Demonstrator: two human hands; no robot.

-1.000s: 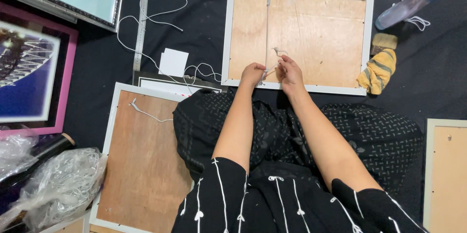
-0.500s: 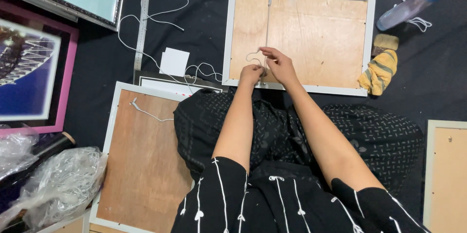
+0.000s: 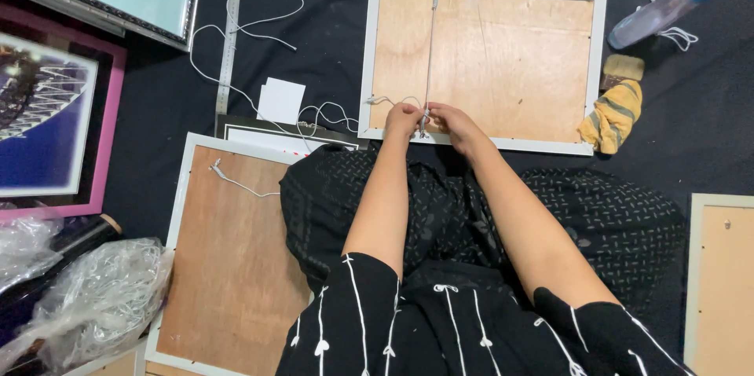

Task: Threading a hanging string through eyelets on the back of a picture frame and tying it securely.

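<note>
A white picture frame [image 3: 601, 69] lies face down in front of me, its brown backing board up. A white string [image 3: 430, 46] runs taut down the board from a fitting at the top edge to the bottom edge. My left hand [image 3: 402, 121] and my right hand [image 3: 452, 123] meet at the bottom edge, both pinching the string's lower end. A loose loop of string trails left from my left hand across the board.
A second face-down frame [image 3: 236, 266] lies at my left knee. Loose white cord [image 3: 236, 69], a white paper slip [image 3: 281, 101] and a metal ruler [image 3: 230, 30] lie to the left. A yellow cloth [image 3: 613, 117] and spray bottle [image 3: 667, 7] sit right. Framed pictures and crumpled plastic [image 3: 86, 305] fill the left side.
My hands have moved from slightly above the frame's bottom edge down onto it. The string now runs straight and taut from top to bottom.
</note>
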